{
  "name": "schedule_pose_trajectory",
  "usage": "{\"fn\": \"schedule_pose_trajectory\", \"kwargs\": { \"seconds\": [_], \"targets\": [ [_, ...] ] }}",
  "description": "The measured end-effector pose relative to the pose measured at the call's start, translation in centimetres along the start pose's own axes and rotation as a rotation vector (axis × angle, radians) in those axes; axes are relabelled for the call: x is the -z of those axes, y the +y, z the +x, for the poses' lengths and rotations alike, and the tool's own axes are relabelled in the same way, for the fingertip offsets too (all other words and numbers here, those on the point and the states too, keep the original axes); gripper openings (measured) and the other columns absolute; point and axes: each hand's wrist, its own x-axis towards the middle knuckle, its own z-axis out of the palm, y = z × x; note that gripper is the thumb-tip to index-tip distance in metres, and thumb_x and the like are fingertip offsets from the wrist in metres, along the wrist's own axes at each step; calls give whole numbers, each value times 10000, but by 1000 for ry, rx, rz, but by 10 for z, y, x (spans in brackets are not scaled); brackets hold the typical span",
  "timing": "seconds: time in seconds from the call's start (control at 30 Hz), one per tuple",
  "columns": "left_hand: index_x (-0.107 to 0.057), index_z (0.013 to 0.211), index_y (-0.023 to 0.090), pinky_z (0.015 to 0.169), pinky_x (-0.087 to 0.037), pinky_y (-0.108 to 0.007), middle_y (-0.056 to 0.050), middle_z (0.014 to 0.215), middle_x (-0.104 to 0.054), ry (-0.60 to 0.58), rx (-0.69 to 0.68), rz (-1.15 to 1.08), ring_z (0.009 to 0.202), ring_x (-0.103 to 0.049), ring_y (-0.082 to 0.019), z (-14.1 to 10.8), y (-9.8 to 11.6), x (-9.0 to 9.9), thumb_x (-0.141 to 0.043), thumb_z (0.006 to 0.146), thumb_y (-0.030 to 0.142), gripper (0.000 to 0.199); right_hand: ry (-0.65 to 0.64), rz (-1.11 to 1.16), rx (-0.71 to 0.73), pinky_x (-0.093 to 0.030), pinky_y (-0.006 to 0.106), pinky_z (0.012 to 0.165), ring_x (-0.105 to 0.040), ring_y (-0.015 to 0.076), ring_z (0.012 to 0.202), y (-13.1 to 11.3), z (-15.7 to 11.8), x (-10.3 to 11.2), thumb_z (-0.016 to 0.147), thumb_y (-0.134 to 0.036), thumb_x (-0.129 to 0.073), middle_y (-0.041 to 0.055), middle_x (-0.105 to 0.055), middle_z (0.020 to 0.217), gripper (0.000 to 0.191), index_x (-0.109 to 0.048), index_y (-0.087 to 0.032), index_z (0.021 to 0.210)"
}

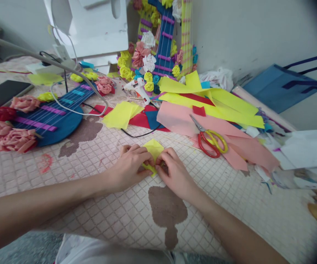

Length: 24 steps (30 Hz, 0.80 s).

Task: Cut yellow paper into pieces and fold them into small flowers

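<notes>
Between my hands, near the middle of the table, is a small piece of yellow crepe paper (154, 147), its near edge rolled or folded. My left hand (132, 163) pinches its left side, fingers curled over it. On the right side my right hand (173, 170) grips the same piece between thumb and fingers. Beyond them lies a small stack of yellow paper squares (121, 114). To the right, scissors (209, 137) with one red and one yellow handle rest on pink paper (179, 117). Part of the held paper is hidden by my fingers.
A blue paper guitar (62, 117) with paper roses lies at left, under a pale cable. Behind stand a white glue gun (139, 88) and more flowered guitars (163, 40). Yellow sheets (224, 102), a blue bag (279, 88) and white plastic (309, 150) fill the right.
</notes>
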Motion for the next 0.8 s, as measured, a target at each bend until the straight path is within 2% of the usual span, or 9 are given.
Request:
{"fn": "schedule_pose_trajectory", "kwargs": {
  "seconds": [0.13,0.3,0.43,0.57,0.8],
  "targets": [
    [-609,836,203,792,-268,-379,2,913,-650,-15,9,4,931,-523,-216,1,1,1,-631,771,199,69,-61,26,17,-477,356,818,-518,190,941,1,-2,6,771,-98,-582,36,-465,965,187,-493,-219,882],
    [-607,836,200,797,-268,-377,0,919,-652,-25,8,-20,930,-522,-215,2,1,3,-649,785,264,93,-88,36,11,-470,366,835,-510,188,949,4,-2,7,773,-104,-597,30,-461,978,197,-483,-223,880],
    [-601,844,198,796,-267,-377,-2,925,-655,-46,13,-20,924,-524,-211,3,0,3,-592,812,218,38,-83,50,9,-463,360,830,-506,188,948,5,-1,8,766,-123,-618,29,-463,974,199,-487,-219,881],
    [-592,848,200,785,-269,-374,-2,923,-656,-55,23,-6,921,-524,-213,3,0,3,-562,789,152,82,-81,81,11,-463,326,775,-509,171,897,4,0,9,796,-116,-574,25,-457,941,144,-496,-213,868],
    [-572,870,207,782,-271,-372,4,930,-654,-27,16,-11,922,-516,-214,2,-2,0,-552,772,146,117,4,46,-9,-454,321,734,-504,168,831,5,1,-2,808,-65,-509,24,-449,872,149,-466,-205,776]
  ]
}}
